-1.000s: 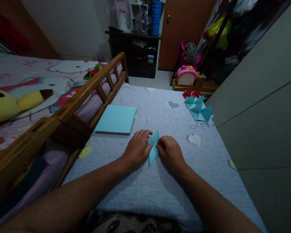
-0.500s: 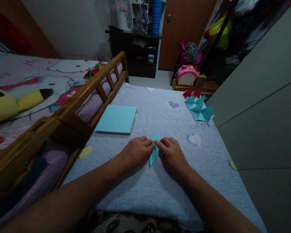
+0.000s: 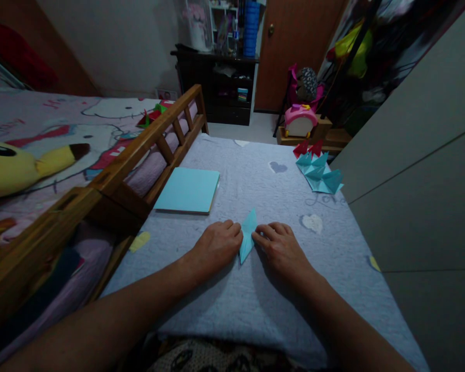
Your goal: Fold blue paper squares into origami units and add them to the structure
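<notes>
Blue bedcover [image 3: 251,310], rail [image 3: 147,137] near paper stack [image 3: 188,190], origami [image 3: 320,178] beyond, left hand [image 3: 219,241] and right hand [image 3: 281,244] pinching folded paper [image 3: 248,236]

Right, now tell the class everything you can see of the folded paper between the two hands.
The folded paper is light blue, looks thin and crisp, and forms a narrow diamond with a pointed tip at each end. It sits on the pale cloth, its far tip leaning slightly right. The left hand's fingers meet its left edge and the right hand's its right, hiding parts of both sides. Its finer creases are too small to make out.
</notes>
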Tool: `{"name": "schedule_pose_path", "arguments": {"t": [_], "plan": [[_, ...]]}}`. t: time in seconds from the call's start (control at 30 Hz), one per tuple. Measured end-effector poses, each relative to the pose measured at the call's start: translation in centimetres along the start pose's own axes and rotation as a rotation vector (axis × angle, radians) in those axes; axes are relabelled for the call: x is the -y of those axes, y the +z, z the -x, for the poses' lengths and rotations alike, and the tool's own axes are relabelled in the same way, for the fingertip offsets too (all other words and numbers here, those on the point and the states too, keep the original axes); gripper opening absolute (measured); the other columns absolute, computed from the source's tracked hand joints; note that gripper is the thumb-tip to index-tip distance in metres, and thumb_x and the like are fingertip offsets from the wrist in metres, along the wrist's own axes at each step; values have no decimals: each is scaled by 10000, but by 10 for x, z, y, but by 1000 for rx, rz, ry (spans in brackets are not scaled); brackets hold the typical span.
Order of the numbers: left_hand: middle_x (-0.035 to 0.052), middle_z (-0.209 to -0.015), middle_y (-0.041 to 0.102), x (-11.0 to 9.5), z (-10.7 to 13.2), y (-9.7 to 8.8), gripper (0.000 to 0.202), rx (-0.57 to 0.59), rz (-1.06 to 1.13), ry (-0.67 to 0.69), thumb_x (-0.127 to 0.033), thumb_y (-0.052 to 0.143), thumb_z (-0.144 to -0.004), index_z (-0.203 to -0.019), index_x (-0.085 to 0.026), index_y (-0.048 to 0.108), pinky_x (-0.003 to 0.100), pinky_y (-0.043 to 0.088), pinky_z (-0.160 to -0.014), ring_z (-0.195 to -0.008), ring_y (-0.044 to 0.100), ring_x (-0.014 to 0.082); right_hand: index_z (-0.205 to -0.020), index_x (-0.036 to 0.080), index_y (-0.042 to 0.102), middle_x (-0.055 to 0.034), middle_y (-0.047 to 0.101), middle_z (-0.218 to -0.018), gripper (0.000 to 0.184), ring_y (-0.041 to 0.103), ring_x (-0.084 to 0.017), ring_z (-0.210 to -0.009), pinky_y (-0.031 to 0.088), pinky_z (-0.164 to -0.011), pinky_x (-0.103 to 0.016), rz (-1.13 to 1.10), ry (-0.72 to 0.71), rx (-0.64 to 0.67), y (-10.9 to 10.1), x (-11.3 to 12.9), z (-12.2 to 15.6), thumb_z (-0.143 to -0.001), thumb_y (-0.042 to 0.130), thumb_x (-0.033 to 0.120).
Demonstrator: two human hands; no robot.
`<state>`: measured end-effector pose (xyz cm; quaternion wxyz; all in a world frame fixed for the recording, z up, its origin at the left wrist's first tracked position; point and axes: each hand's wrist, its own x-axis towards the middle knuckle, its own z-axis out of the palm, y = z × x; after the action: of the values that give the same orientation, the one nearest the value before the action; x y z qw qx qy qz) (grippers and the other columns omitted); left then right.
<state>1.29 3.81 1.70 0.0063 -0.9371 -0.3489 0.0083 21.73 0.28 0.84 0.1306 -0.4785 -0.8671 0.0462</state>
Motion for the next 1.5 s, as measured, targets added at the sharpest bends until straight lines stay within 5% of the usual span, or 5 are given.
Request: {"name": "schedule_pose_path", "arguments": {"t": [0.33, 0.7, 1.0, 1.2, 1.5], "plan": [[94, -862, 669, 2, 0, -6, 173, 10, 47, -67, -66, 534, -911, -843, -139, 676, 353, 482, -694, -814, 607, 240, -829, 200, 703, -76, 692, -984, 197, 523, -244, -919, 373, -827, -394, -102, 87, -10, -8, -10, 2, -861, 548, 81], [80, -979, 691, 11, -5, 2, 256, -205, 606, -199, -218, 421, -1011, -1044, -160, 668, 362, 505, -895, -955, 640, 215, -1023, 180, 651, -114, 610, -1095, 177, 493, -273, -1009, 394, -888, -425, -208, 277, -27, 4, 2, -5, -878, 551, 166], [86, -972, 663, 4, -5, -4, 389, -153, 659, -251, -449, 723, -856, -1081, -138, 665, 346, 514, -774, -832, 616, 202, -1136, 185, 606, -110, 667, -1063, 322, 557, -272, -992, 447, -875, -443, -367, 224, -90, 16, -1, -5, -829, 565, 98], [80, -947, 690, 5, -3, -9, 299, -177, 774, -300, -330, 725, -838, -1079, -154, 698, 332, 509, -741, -786, 627, 186, -1325, 230, 517, -112, 661, -1153, 499, 599, -254, -1077, 496, -949, -476, -582, 177, -208, 19, 2, -6, -850, 523, 79], [53, -905, 704, 9, -9, -10, 305, -159, 1484, -412, -200, 576, -859, -1152, -156, 651, 292, 539, -732, -832, 677, 177, -1386, 255, 454, -104, 661, -1208, 535, 586, -252, -1080, 496, -952, -471, -626, 74, -305, 3, 5, -6, -878, 546, 114]]}}
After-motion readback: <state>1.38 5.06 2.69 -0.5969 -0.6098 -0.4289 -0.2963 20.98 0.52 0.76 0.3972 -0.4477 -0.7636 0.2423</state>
